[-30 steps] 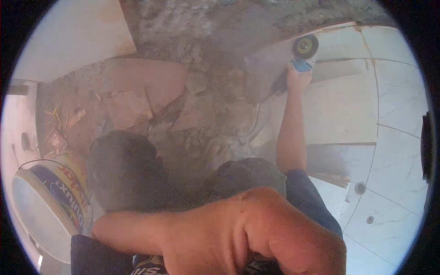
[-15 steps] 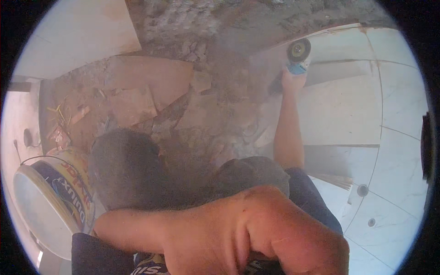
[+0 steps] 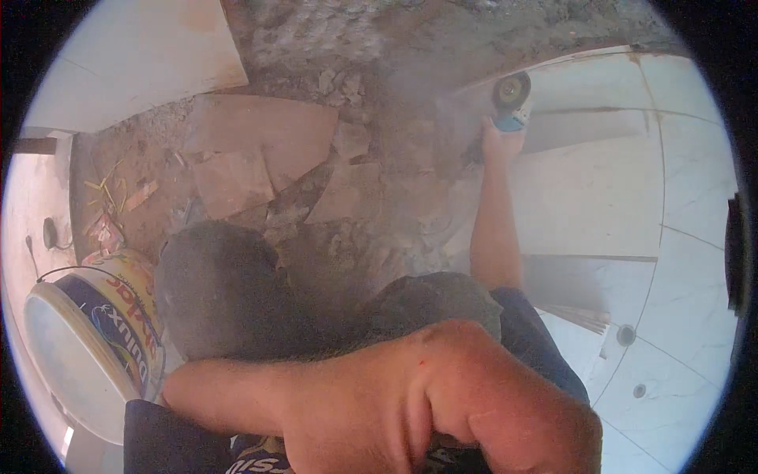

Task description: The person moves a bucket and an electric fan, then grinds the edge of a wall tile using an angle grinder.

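At the end of my outstretched right arm, my right hand (image 3: 503,142) is closed round a blue angle grinder (image 3: 513,120). Its round dark disc (image 3: 512,91) with a yellowish centre is at the white tiles' edge on the far right. Dust hangs around the tool. My left forearm crosses low in front of me, very close. The back of my bent left hand (image 3: 505,387) shows at the bottom; its fingers are hidden. Several white tiles (image 3: 584,197) lie beside my right arm.
My dark-clothed knees (image 3: 213,292) take up the lower middle. On the left, a white-rimmed bucket (image 3: 103,308) lies tipped toward me. Broken tile or board pieces (image 3: 300,142) and rubble cover the dirt. A large pale slab (image 3: 142,63) borders the far left; drain holes (image 3: 626,336) pierce the right-hand tiles.
The grinder's disc has shifted and tilted slightly at the tile edge, still in my right hand. The view has moved a little. My left arm holds nearly the same pose.
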`<act>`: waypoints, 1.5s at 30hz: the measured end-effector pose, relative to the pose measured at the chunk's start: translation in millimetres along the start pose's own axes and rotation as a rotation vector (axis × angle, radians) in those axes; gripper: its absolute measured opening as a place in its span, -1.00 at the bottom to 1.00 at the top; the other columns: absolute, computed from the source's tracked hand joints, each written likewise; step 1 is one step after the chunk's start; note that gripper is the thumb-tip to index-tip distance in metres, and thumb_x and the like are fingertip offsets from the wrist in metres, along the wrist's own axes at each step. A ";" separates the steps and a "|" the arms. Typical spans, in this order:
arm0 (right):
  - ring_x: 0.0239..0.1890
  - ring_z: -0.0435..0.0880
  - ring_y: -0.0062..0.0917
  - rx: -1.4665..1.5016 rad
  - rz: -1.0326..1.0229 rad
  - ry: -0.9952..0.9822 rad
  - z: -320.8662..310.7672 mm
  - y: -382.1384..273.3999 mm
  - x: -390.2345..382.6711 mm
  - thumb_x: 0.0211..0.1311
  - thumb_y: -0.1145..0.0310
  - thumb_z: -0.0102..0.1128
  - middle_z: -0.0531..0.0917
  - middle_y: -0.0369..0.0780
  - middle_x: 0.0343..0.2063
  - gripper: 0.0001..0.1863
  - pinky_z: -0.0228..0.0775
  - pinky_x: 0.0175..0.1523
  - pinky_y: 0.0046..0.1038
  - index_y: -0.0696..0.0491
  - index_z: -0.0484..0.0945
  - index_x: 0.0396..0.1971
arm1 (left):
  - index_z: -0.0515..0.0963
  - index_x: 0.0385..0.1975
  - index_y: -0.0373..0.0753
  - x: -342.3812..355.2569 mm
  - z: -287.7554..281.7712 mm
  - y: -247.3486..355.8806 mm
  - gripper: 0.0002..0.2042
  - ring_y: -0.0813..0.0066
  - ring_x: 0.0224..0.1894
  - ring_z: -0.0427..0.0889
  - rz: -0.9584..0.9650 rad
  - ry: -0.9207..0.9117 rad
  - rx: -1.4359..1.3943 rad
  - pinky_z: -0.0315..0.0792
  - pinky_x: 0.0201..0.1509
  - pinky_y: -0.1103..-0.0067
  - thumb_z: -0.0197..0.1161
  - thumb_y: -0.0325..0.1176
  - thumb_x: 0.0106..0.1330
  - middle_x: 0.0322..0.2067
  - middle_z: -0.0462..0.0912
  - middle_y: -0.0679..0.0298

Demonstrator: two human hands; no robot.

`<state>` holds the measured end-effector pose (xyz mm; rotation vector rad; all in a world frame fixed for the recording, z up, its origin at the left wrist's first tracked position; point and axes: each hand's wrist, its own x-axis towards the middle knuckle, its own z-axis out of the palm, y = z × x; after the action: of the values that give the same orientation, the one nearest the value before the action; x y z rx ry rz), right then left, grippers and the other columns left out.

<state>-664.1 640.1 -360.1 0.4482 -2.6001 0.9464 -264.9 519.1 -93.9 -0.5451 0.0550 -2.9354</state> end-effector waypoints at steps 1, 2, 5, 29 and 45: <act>0.18 0.58 -0.03 0.025 -0.007 -0.004 -1.4 -2.1 -1.8 -0.18 0.20 0.62 0.61 0.10 0.07 -0.13 0.42 0.25 -0.18 0.26 0.43 0.17 | 0.60 -0.35 -0.45 0.0 -0.4 0.1 -0.72 0.35 -0.46 0.63 -0.004 0.002 -0.004 0.47 -0.36 0.50 0.43 -0.30 0.21 -0.47 0.65 0.10; 0.18 0.58 -0.03 0.019 0.001 -0.013 -2.0 -4.1 -3.1 -0.18 0.20 0.62 0.61 0.10 0.07 -0.13 0.42 0.25 -0.18 0.26 0.43 0.17 | 0.60 -0.35 -0.44 -0.4 0.3 0.3 -0.72 0.35 -0.46 0.63 -0.005 -0.002 0.006 0.47 -0.36 0.50 0.42 -0.30 0.21 -0.47 0.65 0.10; 0.19 0.57 -0.09 -0.041 0.074 -0.007 -0.4 -4.5 -5.0 -0.14 0.23 0.59 0.60 0.08 0.11 -0.17 0.40 0.25 -0.16 0.25 0.46 0.19 | 0.60 -0.35 -0.44 -1.6 1.2 0.9 -0.72 0.35 -0.45 0.64 -0.009 -0.011 0.026 0.47 -0.35 0.49 0.42 -0.28 0.22 -0.46 0.65 0.10; 0.12 0.62 -0.12 -0.008 0.145 -0.230 -54.5 12.2 -52.9 -0.08 0.12 0.58 0.64 0.02 0.03 -0.22 0.42 0.20 -0.16 0.22 0.50 0.13 | 0.62 -0.36 -0.38 -7.9 13.0 9.7 -0.67 0.34 -0.37 0.66 -0.053 -0.097 0.191 0.48 -0.25 0.47 0.38 -0.15 0.28 -0.42 0.66 0.12; -0.11 0.64 -0.38 0.347 0.425 -0.817 -48.4 -38.2 -127.7 -0.16 0.24 0.60 0.68 -0.13 -0.11 -0.25 0.48 0.04 -0.30 0.22 0.54 0.11 | 0.66 -0.38 -0.28 1.8 36.4 27.3 -0.73 0.30 -0.31 0.70 0.092 -0.166 0.776 0.50 -0.18 0.41 0.37 -0.16 0.32 -0.39 0.70 0.14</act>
<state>-524.8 666.8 -356.7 0.4373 -3.3502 1.6510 -249.4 491.6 -61.0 -0.6108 -0.9904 -2.5111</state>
